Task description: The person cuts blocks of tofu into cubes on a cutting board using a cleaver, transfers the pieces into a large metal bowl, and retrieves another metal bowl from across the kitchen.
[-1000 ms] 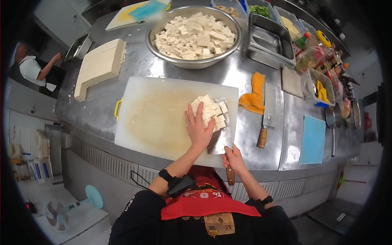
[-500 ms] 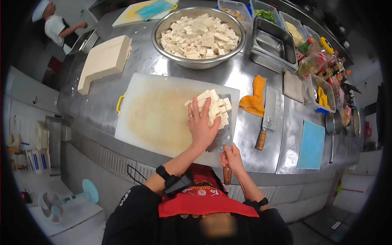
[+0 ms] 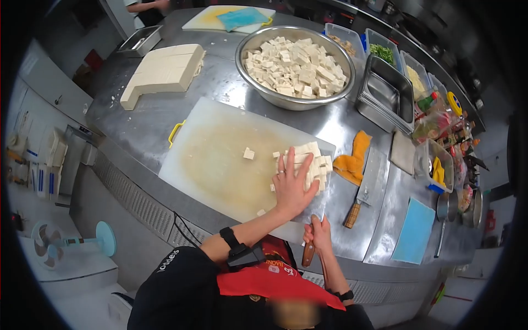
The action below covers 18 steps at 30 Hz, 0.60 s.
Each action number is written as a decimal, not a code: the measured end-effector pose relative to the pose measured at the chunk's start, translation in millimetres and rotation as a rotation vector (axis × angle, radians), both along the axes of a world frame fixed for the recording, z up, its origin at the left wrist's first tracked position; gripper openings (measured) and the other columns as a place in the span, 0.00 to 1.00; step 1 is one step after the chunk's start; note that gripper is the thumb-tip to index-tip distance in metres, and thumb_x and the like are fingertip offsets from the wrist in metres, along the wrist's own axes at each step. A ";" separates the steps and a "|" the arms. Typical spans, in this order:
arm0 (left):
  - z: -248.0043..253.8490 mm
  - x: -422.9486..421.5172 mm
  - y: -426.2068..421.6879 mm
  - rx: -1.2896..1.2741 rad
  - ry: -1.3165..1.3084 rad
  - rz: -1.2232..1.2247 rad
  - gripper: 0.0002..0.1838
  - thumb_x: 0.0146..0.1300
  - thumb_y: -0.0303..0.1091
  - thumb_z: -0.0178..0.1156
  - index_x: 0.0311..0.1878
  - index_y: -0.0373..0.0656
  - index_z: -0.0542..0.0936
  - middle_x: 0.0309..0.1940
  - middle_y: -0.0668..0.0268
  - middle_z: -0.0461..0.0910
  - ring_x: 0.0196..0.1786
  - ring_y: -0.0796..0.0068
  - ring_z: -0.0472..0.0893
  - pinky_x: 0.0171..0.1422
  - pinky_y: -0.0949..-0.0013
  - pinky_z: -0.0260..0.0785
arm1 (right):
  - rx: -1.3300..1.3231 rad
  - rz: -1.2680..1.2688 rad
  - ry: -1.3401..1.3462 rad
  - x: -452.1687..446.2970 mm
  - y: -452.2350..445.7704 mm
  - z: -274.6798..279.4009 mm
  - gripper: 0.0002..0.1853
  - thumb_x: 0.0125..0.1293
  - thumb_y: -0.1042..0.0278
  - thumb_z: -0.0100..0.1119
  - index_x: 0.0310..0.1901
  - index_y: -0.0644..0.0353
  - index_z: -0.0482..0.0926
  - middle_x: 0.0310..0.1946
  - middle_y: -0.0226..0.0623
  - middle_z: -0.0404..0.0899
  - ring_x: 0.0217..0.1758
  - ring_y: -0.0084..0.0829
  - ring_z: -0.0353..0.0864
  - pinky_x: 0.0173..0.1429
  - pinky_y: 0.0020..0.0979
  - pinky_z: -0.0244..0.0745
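Observation:
My left hand [image 3: 294, 187] lies with spread fingers on a pile of white tofu cubes [image 3: 308, 157] at the right end of the white cutting board [image 3: 220, 143]. In my right hand [image 3: 320, 234] is the wooden handle of a cleaver [image 3: 308, 255]. Its blade reaches toward the pile and is mostly hidden by my left hand and the tofu. One small clump of tofu [image 3: 248, 153] sits apart on the board, and a scrap [image 3: 261, 212] lies near its front edge. Beyond the board stands a steel bowl [image 3: 256, 91] heaped with tofu cubes.
A large tofu block [image 3: 165, 69] rests at the back left. To the right lie an orange cloth [image 3: 352, 162], a second cleaver [image 3: 366, 190] and a blue cloth [image 3: 412, 231]. Steel pans [image 3: 385, 93] and tubs of ingredients stand behind. A person's arm [image 3: 148, 5] shows at top left.
The camera view has turned, shifting the bench in the frame. A clump of tofu and a scrap now lie on the board away from the pile. Both hands keep their places at the pile and handle.

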<state>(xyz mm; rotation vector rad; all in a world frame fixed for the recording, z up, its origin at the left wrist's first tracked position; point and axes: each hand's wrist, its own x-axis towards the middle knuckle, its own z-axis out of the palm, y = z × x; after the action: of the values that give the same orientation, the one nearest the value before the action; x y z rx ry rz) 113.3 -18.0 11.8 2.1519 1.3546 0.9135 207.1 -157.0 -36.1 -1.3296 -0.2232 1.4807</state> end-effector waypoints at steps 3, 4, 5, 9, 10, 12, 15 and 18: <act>2.1 3.7 -1.1 -0.004 -0.005 -0.011 0.36 0.55 0.45 0.60 0.70 0.60 0.65 0.74 0.51 0.48 0.71 0.36 0.52 0.61 0.45 0.53 | 0.005 -0.014 -0.010 -0.4 0.9 8.1 0.05 0.72 0.66 0.46 0.45 0.55 0.64 0.18 0.32 0.65 0.13 0.20 0.59 0.17 0.26 0.60; 4.9 4.9 -0.4 0.010 -0.004 -0.012 0.36 0.55 0.45 0.60 0.70 0.60 0.65 0.74 0.51 0.48 0.71 0.36 0.52 0.61 0.45 0.53 | 0.003 -0.018 -0.019 -1.0 2.2 14.1 0.05 0.72 0.66 0.46 0.44 0.54 0.64 0.18 0.32 0.65 0.13 0.20 0.59 0.17 0.26 0.60; 8.4 6.0 -0.1 0.022 -0.003 -0.013 0.36 0.55 0.45 0.60 0.70 0.60 0.65 0.74 0.51 0.48 0.71 0.36 0.52 0.61 0.45 0.53 | 0.013 -0.026 -0.019 -1.6 4.2 19.6 0.05 0.72 0.66 0.46 0.44 0.54 0.64 0.18 0.32 0.65 0.13 0.20 0.59 0.17 0.25 0.60; 36.0 11.9 10.8 0.110 -0.026 -0.023 0.36 0.55 0.45 0.60 0.70 0.60 0.65 0.74 0.51 0.48 0.71 0.37 0.52 0.61 0.45 0.54 | 0.065 -0.045 -0.043 1.1 15.4 39.3 0.05 0.72 0.65 0.46 0.46 0.52 0.64 0.18 0.30 0.64 0.12 0.19 0.58 0.16 0.25 0.60; 45.9 14.0 18.1 0.148 -0.043 -0.028 0.36 0.55 0.45 0.60 0.70 0.59 0.65 0.74 0.51 0.48 0.71 0.37 0.52 0.61 0.45 0.54 | 0.084 -0.048 -0.059 4.3 23.2 45.6 0.06 0.72 0.65 0.46 0.47 0.51 0.64 0.18 0.30 0.64 0.12 0.18 0.58 0.16 0.24 0.60; 67.9 17.9 36.2 0.223 -0.085 -0.038 0.36 0.55 0.45 0.60 0.69 0.59 0.65 0.73 0.50 0.48 0.71 0.37 0.52 0.61 0.44 0.54 | 0.143 -0.043 -0.062 10.6 42.4 68.2 0.06 0.72 0.66 0.46 0.46 0.53 0.64 0.19 0.31 0.65 0.13 0.19 0.59 0.17 0.25 0.61; 101.7 20.4 82.7 0.292 -0.112 -0.026 0.35 0.55 0.46 0.60 0.69 0.59 0.66 0.73 0.51 0.50 0.71 0.38 0.52 0.62 0.44 0.54 | 0.225 -0.031 -0.066 17.2 91.0 105.1 0.05 0.71 0.67 0.46 0.46 0.54 0.64 0.20 0.32 0.66 0.14 0.19 0.60 0.18 0.25 0.62; 136.4 18.7 143.8 0.235 -0.147 -0.001 0.35 0.54 0.47 0.64 0.67 0.58 0.67 0.72 0.51 0.52 0.70 0.39 0.55 0.65 0.44 0.56 | 0.288 -0.002 -0.082 21.1 155.3 135.4 0.06 0.71 0.66 0.46 0.46 0.54 0.64 0.21 0.31 0.67 0.15 0.18 0.61 0.19 0.25 0.63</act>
<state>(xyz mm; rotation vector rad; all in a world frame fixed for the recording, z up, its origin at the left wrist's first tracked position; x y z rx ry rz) 132.0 125.8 148.3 2.2026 1.2271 1.2592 228.2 -1.8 99.4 -1.1571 -0.4705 1.3364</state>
